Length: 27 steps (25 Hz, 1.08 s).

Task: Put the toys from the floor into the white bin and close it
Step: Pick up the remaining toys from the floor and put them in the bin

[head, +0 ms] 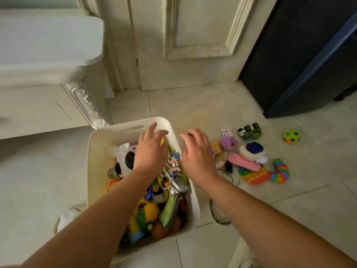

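Observation:
The white bin (96, 151) stands open on the tiled floor, filled with several toys, among them a black-and-white cow toy (125, 161) and a silver-green toy gun (173, 198). My left hand (151, 149) hovers over the bin's far end with fingers spread and holds nothing. My right hand (197, 151) hangs just right of the bin's rim, fingers relaxed, empty. Right of it on the floor lie a purple plush (229, 143), a pink toy (243, 161), a rainbow pop-it (255, 176), a rainbow slug (281, 171), a green car (250, 131) and a spotted ball (291, 136).
A white cabinet with carved trim (85, 101) stands left of the bin. A cream door (193, 45) is behind, and a dark blue appliance (309, 64) stands at the right. A dark cord (216, 215) lies on the floor beside the bin. No lid is visible.

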### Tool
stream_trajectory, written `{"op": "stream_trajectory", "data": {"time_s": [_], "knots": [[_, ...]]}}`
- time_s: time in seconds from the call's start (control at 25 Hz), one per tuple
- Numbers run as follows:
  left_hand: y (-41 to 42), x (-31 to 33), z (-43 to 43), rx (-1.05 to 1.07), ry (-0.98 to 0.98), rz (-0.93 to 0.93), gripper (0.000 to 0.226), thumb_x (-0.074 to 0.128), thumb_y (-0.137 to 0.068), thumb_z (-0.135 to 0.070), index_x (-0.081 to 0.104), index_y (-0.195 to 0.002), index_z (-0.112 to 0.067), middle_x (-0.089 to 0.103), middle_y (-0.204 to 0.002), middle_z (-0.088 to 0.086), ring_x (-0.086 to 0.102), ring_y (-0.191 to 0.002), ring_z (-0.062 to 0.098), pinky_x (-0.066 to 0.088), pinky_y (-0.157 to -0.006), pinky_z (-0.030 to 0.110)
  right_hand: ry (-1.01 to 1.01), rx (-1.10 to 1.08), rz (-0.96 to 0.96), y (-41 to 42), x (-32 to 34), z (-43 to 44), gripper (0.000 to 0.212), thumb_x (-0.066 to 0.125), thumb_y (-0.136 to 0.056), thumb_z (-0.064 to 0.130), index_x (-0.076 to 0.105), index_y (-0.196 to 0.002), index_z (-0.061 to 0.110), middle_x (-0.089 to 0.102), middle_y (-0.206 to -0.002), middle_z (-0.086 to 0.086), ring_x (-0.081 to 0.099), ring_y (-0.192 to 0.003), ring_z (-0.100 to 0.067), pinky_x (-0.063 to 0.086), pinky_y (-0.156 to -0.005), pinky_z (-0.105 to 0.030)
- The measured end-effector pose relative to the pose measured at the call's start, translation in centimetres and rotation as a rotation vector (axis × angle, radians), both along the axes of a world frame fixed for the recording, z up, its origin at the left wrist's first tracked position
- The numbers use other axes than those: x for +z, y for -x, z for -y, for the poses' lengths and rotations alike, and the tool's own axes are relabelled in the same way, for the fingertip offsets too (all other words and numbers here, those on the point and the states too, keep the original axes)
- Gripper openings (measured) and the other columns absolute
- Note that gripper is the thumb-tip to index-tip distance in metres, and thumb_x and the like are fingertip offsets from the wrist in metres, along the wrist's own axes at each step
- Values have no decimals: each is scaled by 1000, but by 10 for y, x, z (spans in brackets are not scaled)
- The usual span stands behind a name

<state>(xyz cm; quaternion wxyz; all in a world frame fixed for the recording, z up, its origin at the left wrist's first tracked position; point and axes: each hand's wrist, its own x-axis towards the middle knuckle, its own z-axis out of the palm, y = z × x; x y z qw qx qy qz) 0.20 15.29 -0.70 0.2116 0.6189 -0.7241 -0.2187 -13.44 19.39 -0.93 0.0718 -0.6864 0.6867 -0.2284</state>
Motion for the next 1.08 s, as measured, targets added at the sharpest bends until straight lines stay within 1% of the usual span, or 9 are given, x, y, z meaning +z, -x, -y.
{"op": "stream_trajectory", "data": {"time_s": [0.16,0.32,0.48,0.6,0.76,0.84,0.96,1.0,1.08], "knots": [[69,2,-1,-244,93,-48,42,50,-92,-9,52,-131,-24,31,-155,2,32,-139,25,33,-109,35,-232,-284,188,102,-22,8,45,46,-96,8,43,-140,15,40,-142,-11,43,-128,-26,37,-100,-30],[119,-20,15,-381,-173,-12,50,47,-90,-5,47,-135,-28,19,-158,-1,43,-132,26,45,-100,37,-536,-252,286,152,-92,14,55,46,-97,12,31,-148,25,41,-143,-14,46,-129,-30,42,-105,-40],[142,-45,46,-280,-431,35,53,49,-93,-10,39,-142,-26,20,-157,4,47,-128,24,41,-98,27,-661,-226,250,135,-140,52,59,46,-96,42,23,-149,35,37,-147,-11,41,-133,-32,40,-104,-46],[139,-65,64,-129,-554,-2,54,46,-92,-7,40,-143,-25,31,-152,6,56,-114,24,43,-85,23,-792,-321,154,122,-164,74,65,39,-93,55,15,-150,40,33,-151,-15,32,-137,-35,35,-106,-49],[134,-77,72,-58,-660,-79,58,46,-90,-4,40,-143,-26,46,-138,6,60,-80,20,43,-58,18,-644,-398,297,125,-173,76,59,52,-86,52,33,-140,37,52,-134,-7,49,-119,-30,44,-96,-45],[138,-74,76,22,-711,-217,50,50,-93,-15,41,-141,-28,49,-131,-2,52,-69,11,46,-59,20,-445,-399,536,129,-159,76,51,57,-82,51,42,-129,35,56,-120,4,57,-107,-22,51,-90,-44],[143,-63,78,196,-881,-440,47,51,-92,-49,48,-134,-28,54,-123,-2,59,-94,20,54,-76,36,-243,-344,854,128,-123,70,41,55,-81,52,46,-119,42,56,-107,23,61,-101,-9,56,-86,-37],[145,-59,78,221,-977,-552,48,53,-90,-54,53,-128,-25,57,-121,-2,60,-100,25,57,-76,40,-204,-284,858,125,-113,67,41,53,-80,53,46,-120,42,56,-106,26,61,-100,-6,56,-86,-33],[149,-52,75,237,-1126,-846,44,58,-90,-48,62,-118,-15,67,-110,5,67,-92,26,60,-69,41,-159,-165,825,120,-102,60,44,43,-85,55,48,-126,40,58,-111,24,60,-103,-3,54,-87,-26]]}}
